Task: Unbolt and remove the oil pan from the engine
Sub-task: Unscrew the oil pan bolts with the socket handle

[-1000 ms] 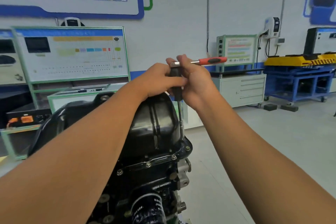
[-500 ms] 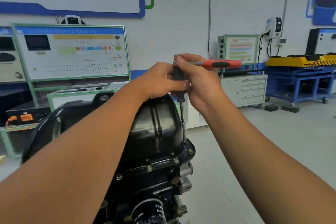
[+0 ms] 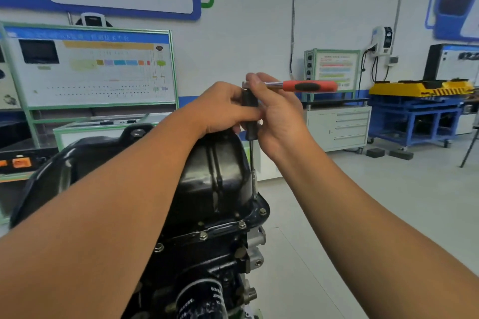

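Black and glossy, the oil pan [image 3: 217, 176] sits bolted on top of the engine [image 3: 212, 267]. Both hands curl round the dark extension bar [image 3: 249, 116] above the pan's right flange edge: left hand [image 3: 220, 109], right hand [image 3: 278, 116]. The ratchet [image 3: 305, 85], red-handled, points right. 4 flange bolts [image 3: 241, 224] show along the near edge.

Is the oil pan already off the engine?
No: the oil pan sits on the engine, flange bolts in place.
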Motion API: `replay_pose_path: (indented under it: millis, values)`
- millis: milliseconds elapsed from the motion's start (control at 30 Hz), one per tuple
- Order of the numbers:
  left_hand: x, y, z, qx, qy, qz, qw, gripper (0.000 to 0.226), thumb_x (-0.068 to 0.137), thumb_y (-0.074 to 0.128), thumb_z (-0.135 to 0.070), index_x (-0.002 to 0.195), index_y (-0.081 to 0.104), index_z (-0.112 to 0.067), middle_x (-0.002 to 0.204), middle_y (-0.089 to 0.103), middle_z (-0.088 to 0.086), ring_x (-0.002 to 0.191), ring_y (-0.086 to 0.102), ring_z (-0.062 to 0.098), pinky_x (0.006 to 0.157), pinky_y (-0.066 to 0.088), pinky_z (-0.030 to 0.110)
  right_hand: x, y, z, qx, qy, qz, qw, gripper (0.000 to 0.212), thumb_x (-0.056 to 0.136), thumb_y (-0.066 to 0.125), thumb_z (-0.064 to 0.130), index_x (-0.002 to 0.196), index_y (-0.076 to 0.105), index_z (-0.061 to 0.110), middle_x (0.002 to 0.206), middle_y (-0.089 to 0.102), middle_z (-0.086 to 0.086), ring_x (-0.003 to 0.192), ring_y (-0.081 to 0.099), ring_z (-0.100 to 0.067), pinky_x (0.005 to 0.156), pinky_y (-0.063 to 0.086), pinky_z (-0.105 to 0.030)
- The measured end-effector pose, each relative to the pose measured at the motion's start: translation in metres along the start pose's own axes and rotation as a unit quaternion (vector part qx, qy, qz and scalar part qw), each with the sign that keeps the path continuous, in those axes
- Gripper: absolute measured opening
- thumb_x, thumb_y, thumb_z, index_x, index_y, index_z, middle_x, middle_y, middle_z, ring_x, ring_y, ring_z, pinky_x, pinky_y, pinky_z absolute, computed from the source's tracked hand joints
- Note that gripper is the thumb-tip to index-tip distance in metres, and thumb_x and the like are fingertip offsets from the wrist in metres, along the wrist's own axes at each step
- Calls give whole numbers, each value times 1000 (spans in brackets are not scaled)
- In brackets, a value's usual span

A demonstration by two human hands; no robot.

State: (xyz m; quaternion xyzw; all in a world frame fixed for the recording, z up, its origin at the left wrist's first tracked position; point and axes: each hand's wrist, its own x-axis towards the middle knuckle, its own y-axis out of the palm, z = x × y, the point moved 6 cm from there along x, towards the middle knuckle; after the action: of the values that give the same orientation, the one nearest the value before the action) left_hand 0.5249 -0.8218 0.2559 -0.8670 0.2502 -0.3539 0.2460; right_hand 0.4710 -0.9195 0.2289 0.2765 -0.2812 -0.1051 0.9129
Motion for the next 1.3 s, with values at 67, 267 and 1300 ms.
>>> replay_pose_path:
  millis: [67, 267, 1300]
  values:
    - [0, 0, 1, -9, -16, 19, 1000, 14, 90, 79, -24, 94, 76, -10, 75, 77, -1, 65, 72, 14, 68, 57, 25, 4, 2, -6, 2, 49, -10, 999, 16, 102, 63, 25, 102, 66, 10, 101, 72, -6, 89, 71, -27, 63, 54, -38]
    - [0, 0, 3, 21, -24, -5, 999, 14, 92, 78, -25, 87, 74, -12, 66, 74, -8, 59, 71, 11, 63, 56, 21, 7, -4, -6, 13, 0, -5, 1000, 8, 94, 72, 9, 101, 68, 6, 88, 73, -6, 87, 71, -26, 71, 60, -42]
    - [-4, -1, -3, 68, -20, -30, 997, 28, 90, 79, -32, 80, 61, -13, 67, 75, 3, 62, 73, 15, 64, 55, 24, 21, -12, -6, -61, -5, -57, 996, 23, 90, 80, 22, 98, 69, 4, 81, 74, -7, 70, 73, -25, 59, 58, -42]
